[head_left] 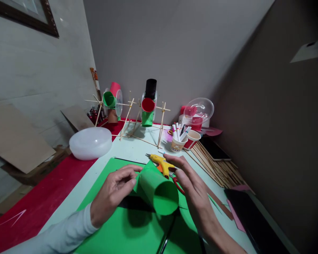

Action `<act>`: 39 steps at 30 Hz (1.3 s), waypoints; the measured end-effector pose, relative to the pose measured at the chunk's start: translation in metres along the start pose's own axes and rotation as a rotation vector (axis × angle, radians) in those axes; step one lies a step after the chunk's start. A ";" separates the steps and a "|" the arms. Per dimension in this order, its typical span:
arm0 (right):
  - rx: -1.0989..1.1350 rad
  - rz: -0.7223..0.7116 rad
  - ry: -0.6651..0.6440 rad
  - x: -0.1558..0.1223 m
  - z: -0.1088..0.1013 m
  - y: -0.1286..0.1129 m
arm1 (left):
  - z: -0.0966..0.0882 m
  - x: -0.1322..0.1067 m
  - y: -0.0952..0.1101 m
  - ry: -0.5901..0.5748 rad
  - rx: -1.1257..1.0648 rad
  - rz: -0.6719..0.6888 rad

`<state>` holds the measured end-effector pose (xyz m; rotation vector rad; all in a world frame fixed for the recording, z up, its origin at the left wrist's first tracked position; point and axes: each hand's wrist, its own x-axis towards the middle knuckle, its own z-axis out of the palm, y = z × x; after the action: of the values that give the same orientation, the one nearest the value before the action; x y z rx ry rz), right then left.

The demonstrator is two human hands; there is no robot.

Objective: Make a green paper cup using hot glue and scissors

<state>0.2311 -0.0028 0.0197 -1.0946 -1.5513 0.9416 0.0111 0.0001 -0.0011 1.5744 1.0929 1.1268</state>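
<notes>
A rolled green paper tube (159, 192), its round open end towards me, is over green sheets (106, 229) on the table. At its left side my left hand (113, 192) has bent fingers, with thumb and index finger at the paper's edge. My right hand (194, 190) is beside the tube on the right, fingers stretched out and holding nothing. A yellow glue gun (161, 164) lies just behind the tube, and red-handled scissors (178, 185) are partly hidden by the tube and my right hand. A black pen (168, 234) lies on the green sheet in front.
Two stick frames carry wheels with coloured paper tubes (148, 105) at the back. A translucent bowl (90, 143) stands at left. Cups, one holding markers (178, 144), stand behind the glue gun. Wooden sticks (214, 167) and a dark flat object (257, 218) lie at right.
</notes>
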 end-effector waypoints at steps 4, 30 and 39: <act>0.080 0.007 -0.140 -0.001 0.000 0.006 | -0.002 0.002 -0.004 0.026 0.002 -0.006; -0.029 0.077 -0.206 0.002 0.006 0.008 | -0.001 0.013 -0.008 -0.098 -0.315 -0.243; -0.107 -0.063 -0.156 0.008 0.002 0.003 | 0.001 0.017 -0.010 -0.006 -0.452 -0.403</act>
<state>0.2284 0.0059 0.0181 -1.0603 -1.7707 0.9288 0.0138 0.0187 -0.0072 0.9545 1.0061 1.0016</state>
